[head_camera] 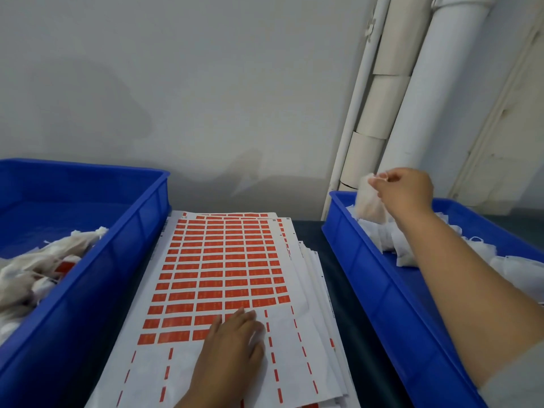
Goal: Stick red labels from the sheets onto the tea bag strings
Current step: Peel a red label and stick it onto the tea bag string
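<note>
- Two blue bins stand on the dark table [316, 245], one at the left [88, 278] and one at the right [382, 290], with a stack of label sheets [223, 260] between them.
- The top sheet carries a grid of red labels [217, 269]; its near rows are already peeled, leaving only thin red strips [272, 343]. The labels are too many and too small to count surely.
- How many sheets lie in the stack cannot be told; several edges fan out at its right side.
- The left hand [232, 346] rests on the top sheet with fingers straight, fingertips at the nearest row of labels, gripping nothing.
- The right hand [403, 191] hovers over the far end of the right bin, fingers pinching one tea bag [369, 204] by its white string [379, 176]; the bag hangs below the fingers.
- The right bin holds a heap of white tea bags [394, 240], uncountable.
- The left bin holds a pile of bags [44, 260] too; one red label [63, 267] shows among them.
- Two white pipes [412, 92] run up the wall [176, 83] behind the right bin.
</note>
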A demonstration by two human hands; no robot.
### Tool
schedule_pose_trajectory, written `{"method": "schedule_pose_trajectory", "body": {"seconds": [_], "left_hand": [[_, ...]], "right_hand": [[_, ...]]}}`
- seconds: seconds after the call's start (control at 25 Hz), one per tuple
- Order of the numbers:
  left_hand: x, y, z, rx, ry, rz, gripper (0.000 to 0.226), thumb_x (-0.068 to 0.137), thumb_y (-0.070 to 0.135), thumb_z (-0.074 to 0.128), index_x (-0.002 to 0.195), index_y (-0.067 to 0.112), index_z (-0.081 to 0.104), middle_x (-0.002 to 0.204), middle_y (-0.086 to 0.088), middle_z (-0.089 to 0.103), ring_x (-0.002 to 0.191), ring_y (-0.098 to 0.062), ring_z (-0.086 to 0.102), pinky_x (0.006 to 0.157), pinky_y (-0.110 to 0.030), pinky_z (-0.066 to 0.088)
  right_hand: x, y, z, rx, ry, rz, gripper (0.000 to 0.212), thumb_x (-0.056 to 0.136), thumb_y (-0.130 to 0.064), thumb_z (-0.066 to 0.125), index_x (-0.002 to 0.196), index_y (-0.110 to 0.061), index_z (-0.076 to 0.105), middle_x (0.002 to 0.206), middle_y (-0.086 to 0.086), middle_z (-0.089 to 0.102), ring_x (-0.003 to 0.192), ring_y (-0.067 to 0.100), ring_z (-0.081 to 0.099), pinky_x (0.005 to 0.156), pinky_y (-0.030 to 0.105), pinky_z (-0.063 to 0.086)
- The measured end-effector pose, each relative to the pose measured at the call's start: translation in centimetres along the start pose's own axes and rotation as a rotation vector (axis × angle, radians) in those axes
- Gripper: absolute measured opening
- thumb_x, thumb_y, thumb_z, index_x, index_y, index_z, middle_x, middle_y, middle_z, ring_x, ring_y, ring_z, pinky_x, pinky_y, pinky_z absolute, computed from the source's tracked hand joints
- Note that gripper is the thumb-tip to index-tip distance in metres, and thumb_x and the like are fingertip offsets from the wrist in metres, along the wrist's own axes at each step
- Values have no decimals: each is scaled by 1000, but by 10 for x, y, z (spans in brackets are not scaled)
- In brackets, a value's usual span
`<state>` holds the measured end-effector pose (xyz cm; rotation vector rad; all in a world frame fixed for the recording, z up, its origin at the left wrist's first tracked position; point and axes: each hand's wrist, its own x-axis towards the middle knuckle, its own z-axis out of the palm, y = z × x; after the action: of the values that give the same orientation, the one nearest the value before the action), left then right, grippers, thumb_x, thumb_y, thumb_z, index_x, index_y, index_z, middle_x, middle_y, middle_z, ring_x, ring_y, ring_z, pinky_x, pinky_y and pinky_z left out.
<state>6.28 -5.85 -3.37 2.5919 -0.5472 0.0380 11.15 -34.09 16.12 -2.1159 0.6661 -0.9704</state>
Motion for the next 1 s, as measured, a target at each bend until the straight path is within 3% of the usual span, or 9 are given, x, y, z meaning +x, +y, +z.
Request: {"method": "schedule_pose_trajectory", "body": {"seconds": [0.08, 0.16, 0.32, 0.44, 0.52, 0.6, 0.76, 1.0], "left_hand": [[-4, 6, -6, -167, 32, -70, 35, 92, 47, 47, 126, 43, 47, 143, 22, 38, 134, -4, 33, 115, -35, 18], [-6, 12, -19, -410, 96, -182, 30, 89, 43, 56, 117, 44, 48, 137, 19, 47, 123, -7, 47, 104, -32, 37], [-1, 10, -50, -766, 193, -176, 52, 70, 59, 64, 115, 55, 38, 123, 31, 42, 109, -3, 49, 84, -27, 51], [-4, 4, -64, -767, 117, -107, 52, 69, 50, 75, 110, 54, 42, 104, 37, 46, 88, 4, 52, 55, -5, 45], [-9, -1, -59, -691, 114, -138, 36, 70, 49, 72, 98, 48, 50, 98, 33, 54, 82, 3, 56, 54, -5, 46], [-15, -5, -53, -766, 98, -180, 27, 70, 52, 65, 94, 43, 55, 95, 27, 61, 84, -2, 61, 60, -9, 50], [-18, -8, -51, -921, 112, -297, 4, 87, 35, 60, 90, 34, 62, 93, 23, 62, 87, -8, 59, 58, -11, 46], [-19, -8, -51, -972, 68, -367, 15, 97, 28, 47, 91, 36, 58, 93, 28, 50, 85, -4, 50, 54, -10, 40]], "right_hand": [[-22, -30, 1, 125, -62, -30, 7, 86, -23, 68, 90, -18, 69, 75, -5, 64, 67, 10, 62, 70, 26, 51], [-56, -52, 7, 272, -169, -5, 2, 86, -21, 68, 85, -21, 69, 70, -9, 64, 58, 4, 59, 64, 20, 51], [-152, -50, 39, 251, -535, -40, 16, 85, -22, 67, 73, -32, 66, 71, -14, 65, 64, 3, 62, 50, 7, 44], [-210, -28, 61, 304, -723, 28, 4, 83, -26, 70, 82, -29, 69, 84, -16, 68, 80, 5, 65, 69, 15, 52], [-227, -13, 67, 428, -732, 137, 6, 83, -28, 70, 89, -27, 70, 87, -15, 71, 83, 9, 68, 80, 26, 57], [-234, 0, 71, 562, -757, 254, 12, 80, -31, 69, 91, -26, 71, 89, -11, 73, 85, 12, 71, 82, 32, 57], [-238, 17, 75, 820, -733, 474, 28, 69, -35, 68, 92, -19, 74, 96, -1, 73, 88, 19, 71, 82, 34, 57], [-237, 33, 80, 929, -657, 606, 25, 74, -37, 67, 93, -22, 74, 97, 2, 73, 81, 17, 71, 71, 27, 56]]}}
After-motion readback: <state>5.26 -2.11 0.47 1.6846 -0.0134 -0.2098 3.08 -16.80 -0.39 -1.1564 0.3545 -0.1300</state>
